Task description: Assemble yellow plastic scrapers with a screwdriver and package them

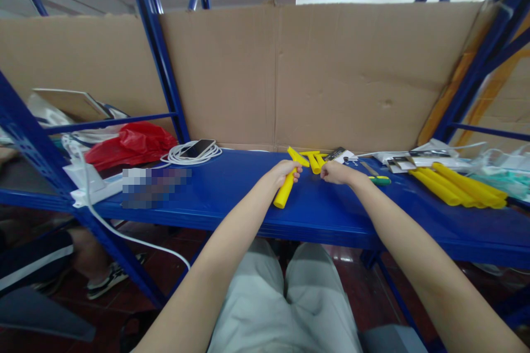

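Observation:
My left hand [289, 172] is wrapped round a yellow plastic tube [284, 195]. A flared yellow piece [298, 158] shows at the tube's upper end, beyond my fingers; I cannot tell whether the two are joined. To the right, my right hand [336, 172] is closed, knuckles forward, low over the blue shelf [244, 176]. Whatever its fingers may hold is hidden. Just beside it lie short yellow tube pieces [314, 164]. A tool with a green and yellow handle [380, 180] rests right of that hand.
Several long yellow tubes [457, 187] lie at the right, in front of plastic packets [422, 159]. A phone [199, 149] sits on a coiled white cable [178, 155], near a red plastic bag [132, 143]. Cardboard [331, 77] walls the back. Another person's leg [89, 256] shows lower left.

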Demonstrator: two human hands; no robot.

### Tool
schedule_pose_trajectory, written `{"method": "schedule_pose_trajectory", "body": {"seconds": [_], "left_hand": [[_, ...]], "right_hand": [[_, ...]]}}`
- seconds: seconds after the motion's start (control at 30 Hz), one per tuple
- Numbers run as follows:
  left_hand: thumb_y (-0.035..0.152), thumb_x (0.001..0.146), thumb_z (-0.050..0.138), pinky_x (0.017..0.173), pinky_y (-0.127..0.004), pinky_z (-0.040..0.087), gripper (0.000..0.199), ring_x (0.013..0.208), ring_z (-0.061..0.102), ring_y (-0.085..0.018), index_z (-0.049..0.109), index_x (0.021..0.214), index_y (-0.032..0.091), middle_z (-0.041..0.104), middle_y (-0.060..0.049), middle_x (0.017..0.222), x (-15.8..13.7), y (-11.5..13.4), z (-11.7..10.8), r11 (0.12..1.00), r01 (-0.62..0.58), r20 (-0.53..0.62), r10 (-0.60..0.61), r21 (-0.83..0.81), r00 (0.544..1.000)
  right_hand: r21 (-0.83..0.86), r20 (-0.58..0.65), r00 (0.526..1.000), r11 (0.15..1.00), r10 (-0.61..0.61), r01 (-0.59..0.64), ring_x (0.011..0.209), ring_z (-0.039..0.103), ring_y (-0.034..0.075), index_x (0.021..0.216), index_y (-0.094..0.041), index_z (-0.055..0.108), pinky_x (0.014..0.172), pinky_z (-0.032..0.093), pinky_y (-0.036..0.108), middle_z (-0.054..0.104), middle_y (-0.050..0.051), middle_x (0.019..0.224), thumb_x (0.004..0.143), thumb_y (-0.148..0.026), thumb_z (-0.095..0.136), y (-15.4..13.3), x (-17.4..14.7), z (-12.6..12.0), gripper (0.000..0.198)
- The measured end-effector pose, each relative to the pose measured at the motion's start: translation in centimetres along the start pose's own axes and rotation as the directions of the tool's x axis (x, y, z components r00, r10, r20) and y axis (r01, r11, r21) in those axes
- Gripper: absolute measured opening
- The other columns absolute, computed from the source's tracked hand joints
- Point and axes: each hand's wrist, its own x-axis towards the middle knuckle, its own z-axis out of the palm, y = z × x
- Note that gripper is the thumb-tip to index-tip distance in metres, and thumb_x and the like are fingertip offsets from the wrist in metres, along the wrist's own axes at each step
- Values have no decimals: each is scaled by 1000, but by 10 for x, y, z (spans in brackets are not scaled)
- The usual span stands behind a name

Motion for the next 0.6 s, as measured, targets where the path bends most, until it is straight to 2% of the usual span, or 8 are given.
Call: {"method": "schedule_pose_trajectory", "body": {"seconds": [0.1, 0.17, 0.27, 0.33, 0.43, 0.6], "left_hand": [[1, 82, 41, 35, -15, 24, 17, 33, 33, -3, 43, 73, 16, 42, 6, 48, 0, 0, 0, 1000, 3, 1, -3, 14, 1000], [1, 82, 40, 35, -15, 25, 18, 33, 33, -3, 44, 72, 15, 43, 6, 49, 0, 0, 0, 1000, -1, 8, 1, 27, 1000], [1, 82, 41, 34, -14, 26, 16, 33, 34, -3, 46, 73, 14, 45, 6, 49, 0, -1, 0, 999, -17, 29, 16, 41, 999], [1, 82, 42, 34, -14, 26, 15, 33, 35, -3, 48, 77, 13, 44, 6, 49, 0, -1, 0, 998, -26, 52, 23, 49, 998], [1, 82, 43, 34, -14, 26, 14, 33, 35, -3, 50, 82, 14, 43, 7, 49, -3, -1, 1, 998, -27, 85, 22, 57, 996], [1, 81, 42, 34, -14, 25, 15, 33, 33, -3, 49, 79, 15, 43, 7, 49, -6, 0, 3, 998, -30, 111, 23, 60, 994]], "right_hand": [[108, -63, 998, 994, -18, 25, 79, 65, 19, 77, -12, 68, 73, 48, 26, 71, 11, 84, 69, -2, 52, 2, 3, 2, 21], [281, -145, 989, 958, -21, 62, 75, 65, 17, 78, -13, 64, 71, 49, 26, 70, 9, 82, 71, -4, 54, 3, 4, 2, 16], [578, -260, 965, 799, -12, 166, 70, 63, 13, 81, -15, 58, 68, 51, 25, 67, 5, 78, 75, -11, 57, 4, 6, 4, 7], [692, -306, 952, 687, 2, 221, 69, 62, 11, 80, -16, 55, 69, 52, 25, 65, 4, 77, 74, -13, 60, 3, 8, 5, 8], [753, -328, 944, 608, 17, 251, 69, 61, 10, 79, -17, 53, 70, 52, 25, 64, 3, 76, 72, -15, 64, 0, 9, 7, 14], [752, -313, 950, 607, -15, 258, 65, 59, 9, 77, -17, 51, 67, 52, 25, 62, 1, 73, 71, -11, 63, -2, 11, 10, 14]]}}
